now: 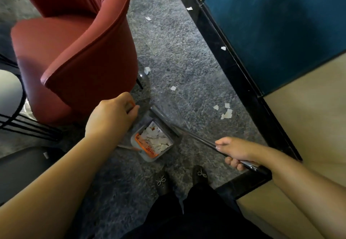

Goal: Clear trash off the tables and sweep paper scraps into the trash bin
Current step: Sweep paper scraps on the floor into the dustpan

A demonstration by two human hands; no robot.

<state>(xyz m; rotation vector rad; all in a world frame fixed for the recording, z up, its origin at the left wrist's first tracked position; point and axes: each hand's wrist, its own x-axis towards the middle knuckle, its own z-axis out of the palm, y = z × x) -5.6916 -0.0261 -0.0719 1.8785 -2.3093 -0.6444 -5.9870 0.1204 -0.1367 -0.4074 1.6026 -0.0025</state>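
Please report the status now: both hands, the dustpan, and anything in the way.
Left hand grips dustpan handle; right hand grips broom handle. Dustpan holds scraps. Loose scraps ahead. Red chair close left.

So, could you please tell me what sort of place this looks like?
Probably a café or lounge seating area: a padded red leather tub chair on grey speckled carpet, a black wire-legged table alongside, and a teal wall panel.

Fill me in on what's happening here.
A person is sweeping paper scraps off the grey floor. The left hand grips the dustpan handle; the dustpan already holds white scraps. The right hand grips the broom handle. Loose scraps lie near the black ledge, more beside the red chair.
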